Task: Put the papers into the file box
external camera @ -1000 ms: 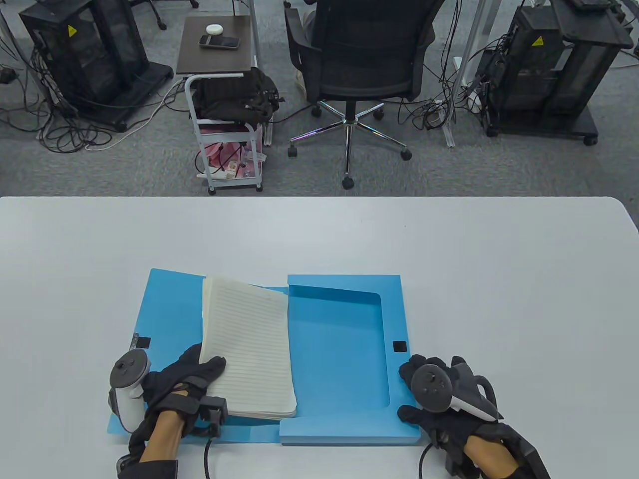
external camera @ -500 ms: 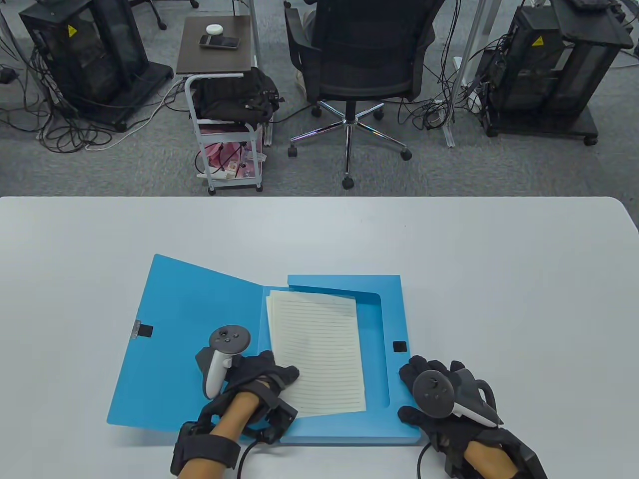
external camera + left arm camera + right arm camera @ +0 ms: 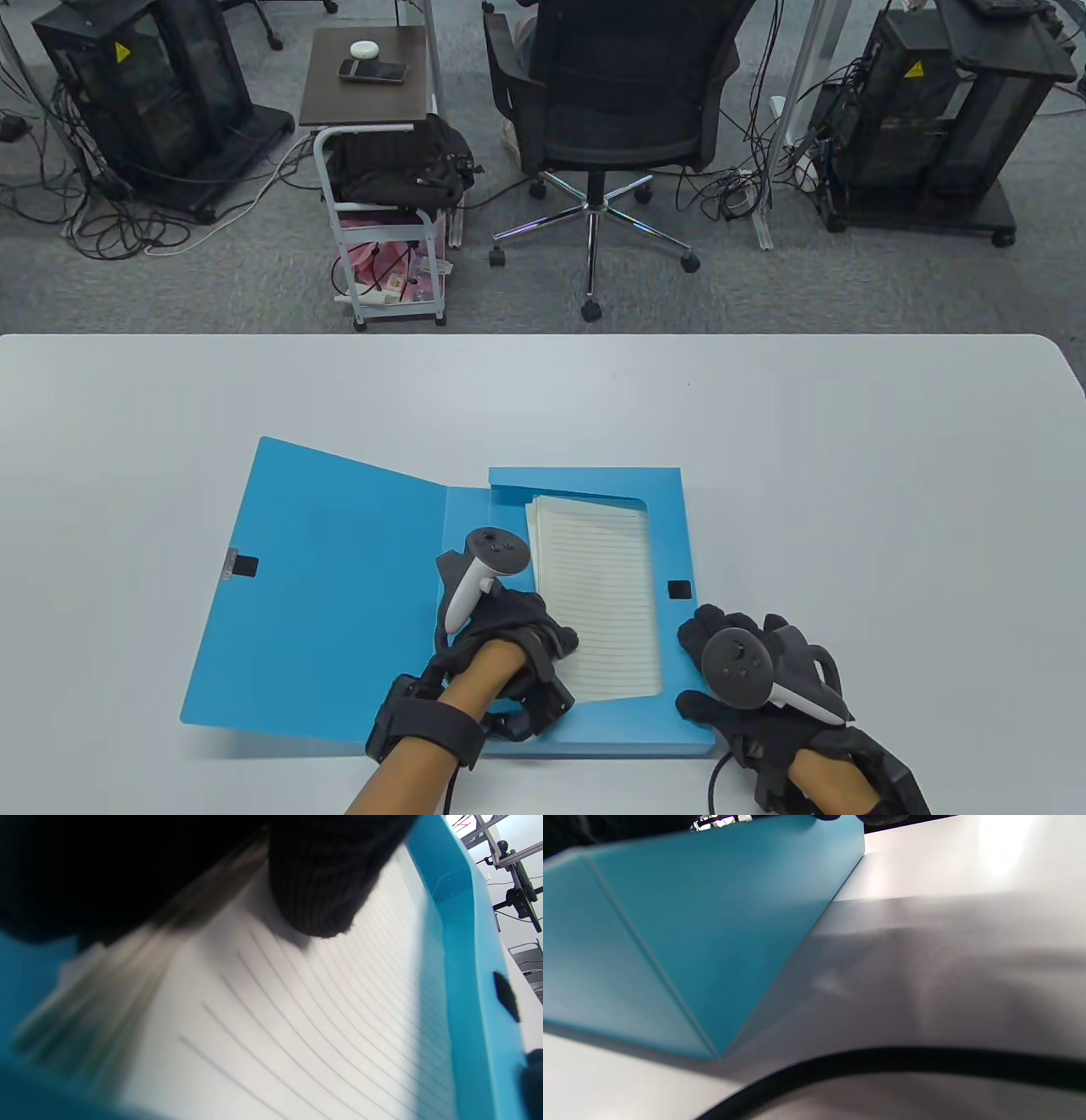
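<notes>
Left hand (image 3: 517,645) lies palm-down, fingers bent; right hand (image 3: 747,671) rests beside it.

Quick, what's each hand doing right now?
Left hand: grips the papers, sliding them into the file box.
Right hand: holds the file box's near right corner.

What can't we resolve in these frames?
- Papers' far and right edges: table view, under the file box rim.
- Left hand grip: left wrist view, blurred glove fills the top.
- Right hand fingertips: table view, hidden under the tracker; right wrist view shows mostly the box wall.
</notes>
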Action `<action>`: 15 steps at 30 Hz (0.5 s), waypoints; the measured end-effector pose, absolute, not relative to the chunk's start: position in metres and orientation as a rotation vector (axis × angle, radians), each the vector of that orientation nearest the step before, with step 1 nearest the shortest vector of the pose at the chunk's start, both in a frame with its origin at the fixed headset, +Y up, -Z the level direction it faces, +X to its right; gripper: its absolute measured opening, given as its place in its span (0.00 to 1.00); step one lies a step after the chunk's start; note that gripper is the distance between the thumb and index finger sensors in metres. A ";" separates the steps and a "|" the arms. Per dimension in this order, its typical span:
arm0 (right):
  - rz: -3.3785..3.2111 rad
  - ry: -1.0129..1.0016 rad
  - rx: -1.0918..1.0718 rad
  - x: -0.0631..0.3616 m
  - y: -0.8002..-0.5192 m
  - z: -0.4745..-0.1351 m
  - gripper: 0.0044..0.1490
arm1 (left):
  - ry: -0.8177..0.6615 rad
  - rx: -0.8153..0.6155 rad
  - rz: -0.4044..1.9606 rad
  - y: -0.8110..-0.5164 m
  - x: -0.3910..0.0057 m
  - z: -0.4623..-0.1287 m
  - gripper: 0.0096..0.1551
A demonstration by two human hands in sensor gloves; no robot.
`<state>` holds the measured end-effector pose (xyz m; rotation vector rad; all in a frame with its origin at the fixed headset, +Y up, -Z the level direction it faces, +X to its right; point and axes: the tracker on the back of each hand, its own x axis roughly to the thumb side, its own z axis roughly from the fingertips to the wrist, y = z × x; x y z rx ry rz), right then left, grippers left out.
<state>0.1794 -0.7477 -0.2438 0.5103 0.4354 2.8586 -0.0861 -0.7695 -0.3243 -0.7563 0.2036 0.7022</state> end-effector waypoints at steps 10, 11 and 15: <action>2.850 0.438 0.506 0.180 -0.748 -0.244 0.48 | 0.204 -0.719 0.613 -0.766 -0.079 -0.321 0.51; 2.848 0.439 0.505 0.180 -0.748 -0.244 0.48 | 0.204 -0.715 0.606 -0.765 -0.079 -0.321 0.51; 2.834 0.434 0.496 0.181 -0.749 -0.244 0.48 | 0.205 -0.702 0.577 -0.764 -0.077 -0.320 0.52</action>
